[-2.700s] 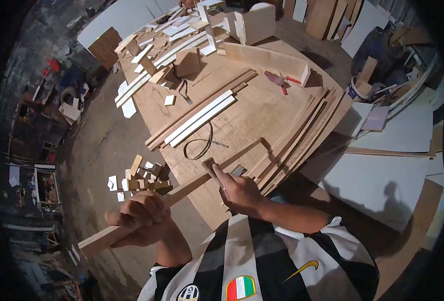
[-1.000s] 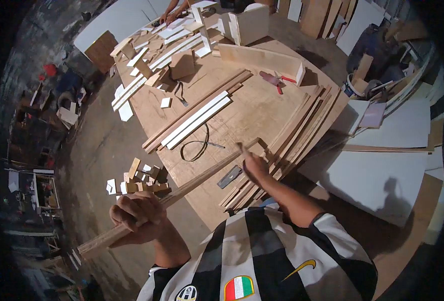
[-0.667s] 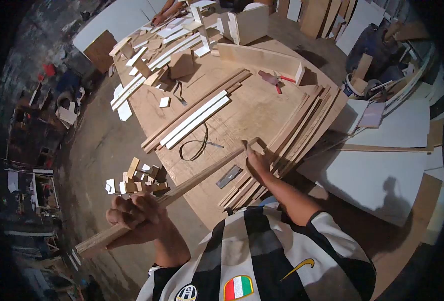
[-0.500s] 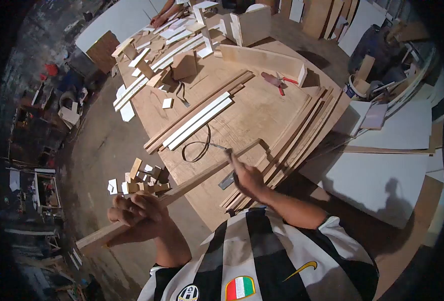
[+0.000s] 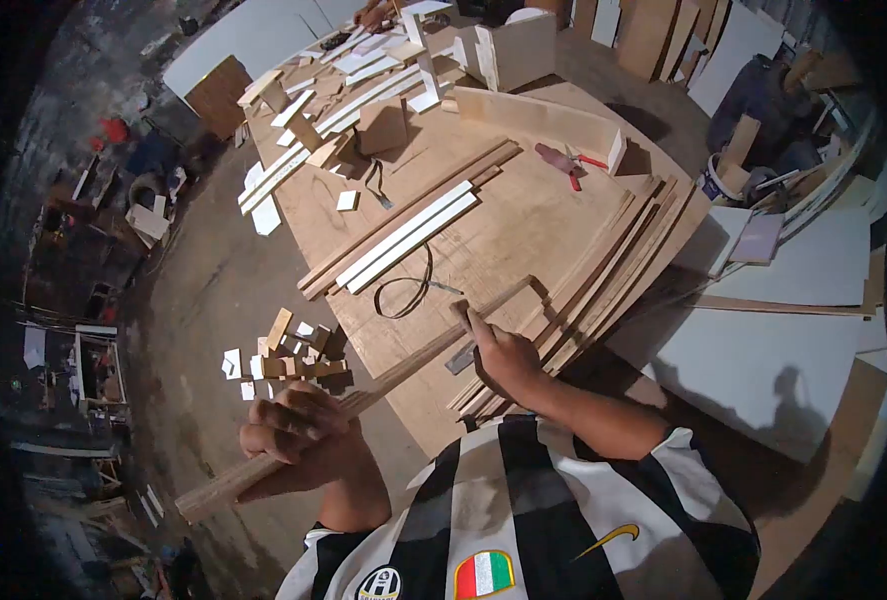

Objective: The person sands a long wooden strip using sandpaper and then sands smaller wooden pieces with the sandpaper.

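Note:
A long wooden strip (image 5: 403, 372) runs slantwise from the lower left, past the table's edge, up onto the table. My left hand (image 5: 298, 425) is closed around it near its lower end, beyond the edge. At the strip's upper part, over the table, my right hand (image 5: 506, 362) is closed, with a small brownish end (image 5: 460, 312) showing at its fingertips; I cannot make out what this is. A flat grey metal piece (image 5: 460, 358) shows just beside the right hand. Ahead of it lies a dark looped strap (image 5: 403, 300) on the wood.
The plywood table (image 5: 553, 225) carries white strips (image 5: 408, 240), a stack of long wooden strips (image 5: 618, 275) and red-handled pliers (image 5: 591, 161). Wood offcuts (image 5: 288, 355) lie on the floor at left. Another person's hand (image 5: 373, 15) shows at the far end.
The view has shifted slightly, so the table sits a little further right. My left hand and the strip's lower end show slightly lower and further right. Both hands remain closed.

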A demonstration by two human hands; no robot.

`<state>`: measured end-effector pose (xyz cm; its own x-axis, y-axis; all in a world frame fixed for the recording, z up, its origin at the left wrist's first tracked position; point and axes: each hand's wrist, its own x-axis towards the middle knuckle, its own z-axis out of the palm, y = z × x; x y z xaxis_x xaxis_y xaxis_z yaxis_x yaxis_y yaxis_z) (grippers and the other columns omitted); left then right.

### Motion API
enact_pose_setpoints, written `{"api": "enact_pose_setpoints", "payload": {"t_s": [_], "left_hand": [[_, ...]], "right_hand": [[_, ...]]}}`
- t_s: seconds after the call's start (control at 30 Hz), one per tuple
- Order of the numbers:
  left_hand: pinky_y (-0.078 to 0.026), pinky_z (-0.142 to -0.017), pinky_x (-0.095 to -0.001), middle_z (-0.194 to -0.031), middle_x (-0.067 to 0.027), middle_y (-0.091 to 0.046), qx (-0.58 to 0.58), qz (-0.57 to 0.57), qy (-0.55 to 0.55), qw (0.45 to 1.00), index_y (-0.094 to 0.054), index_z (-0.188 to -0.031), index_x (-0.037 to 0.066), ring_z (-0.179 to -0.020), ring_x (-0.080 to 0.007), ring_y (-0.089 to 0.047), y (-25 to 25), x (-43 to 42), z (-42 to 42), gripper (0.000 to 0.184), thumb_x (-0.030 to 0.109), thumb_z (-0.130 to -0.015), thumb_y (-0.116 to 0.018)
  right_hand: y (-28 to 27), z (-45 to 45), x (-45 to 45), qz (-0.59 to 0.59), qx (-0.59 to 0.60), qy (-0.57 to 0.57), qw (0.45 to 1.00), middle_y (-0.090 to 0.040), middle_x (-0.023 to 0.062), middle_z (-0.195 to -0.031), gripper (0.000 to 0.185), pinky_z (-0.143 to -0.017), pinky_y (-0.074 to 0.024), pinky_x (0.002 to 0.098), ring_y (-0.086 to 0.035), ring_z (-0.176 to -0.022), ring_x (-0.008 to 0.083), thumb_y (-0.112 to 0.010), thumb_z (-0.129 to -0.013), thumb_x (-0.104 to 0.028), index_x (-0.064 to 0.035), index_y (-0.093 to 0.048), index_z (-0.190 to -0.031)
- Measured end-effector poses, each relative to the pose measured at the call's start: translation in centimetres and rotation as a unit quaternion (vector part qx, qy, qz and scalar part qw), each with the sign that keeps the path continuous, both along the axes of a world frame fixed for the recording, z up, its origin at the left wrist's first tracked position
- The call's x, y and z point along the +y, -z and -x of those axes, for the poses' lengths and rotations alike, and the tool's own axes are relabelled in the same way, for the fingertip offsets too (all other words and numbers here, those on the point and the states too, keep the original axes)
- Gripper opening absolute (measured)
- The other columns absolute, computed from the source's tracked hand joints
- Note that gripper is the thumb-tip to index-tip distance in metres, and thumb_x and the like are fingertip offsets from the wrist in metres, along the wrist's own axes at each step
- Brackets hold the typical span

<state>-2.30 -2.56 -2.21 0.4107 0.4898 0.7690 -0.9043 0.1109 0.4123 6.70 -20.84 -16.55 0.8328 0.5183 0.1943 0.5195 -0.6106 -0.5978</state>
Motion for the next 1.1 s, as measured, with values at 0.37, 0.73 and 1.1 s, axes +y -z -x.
{"api": "enact_pose_setpoints", "payload": {"t_s": [0.37,0.73,1.1], "left_hand": [[-0.042,-0.039,-0.0303,-0.056,-0.0075,-0.046,-0.028,-0.009,-0.017,0.999,-0.046,-0.067,0.009,-0.041,-0.0190,-0.050,-0.4,-1.4,-0.4,0.073,0.075,-0.092,-0.025],[-0.052,-0.050,-0.0424,-0.077,-0.0125,-0.056,-0.011,-0.099,0.095,0.990,-0.051,-0.075,0.006,-0.057,-0.0261,-0.058,0.7,0.8,0.8,0.072,0.075,-0.090,-0.033],[-0.056,-0.060,-0.0382,-0.090,-0.0141,-0.058,-0.012,-0.058,0.122,0.991,-0.053,-0.085,0.005,-0.083,-0.0337,-0.063,0.3,1.8,-0.1,0.073,0.077,-0.088,-0.036]], "right_hand": [[-2.1,2.2,-0.4,-0.024,-0.015,-0.048,0.998,-0.063,0.0170,-0.071,0.061,-0.052,-0.0523,0.0418,-0.064,-0.059,0.0307,-0.057,-0.080,-0.005,-0.0003,-0.045,-0.140],[-3.2,3.7,-0.5,-0.050,-0.006,-0.056,0.997,-0.061,0.0183,-0.067,0.063,-0.052,-0.0525,0.0432,-0.064,-0.058,0.0330,-0.054,-0.082,-0.004,-0.0012,-0.039,-0.143],[2.4,2.9,0.2,-0.046,-0.060,-0.034,0.997,-0.065,0.0214,-0.085,0.070,-0.057,-0.0541,0.0435,-0.067,-0.065,0.0339,-0.060,-0.081,-0.010,0.0004,-0.034,-0.145]]}}
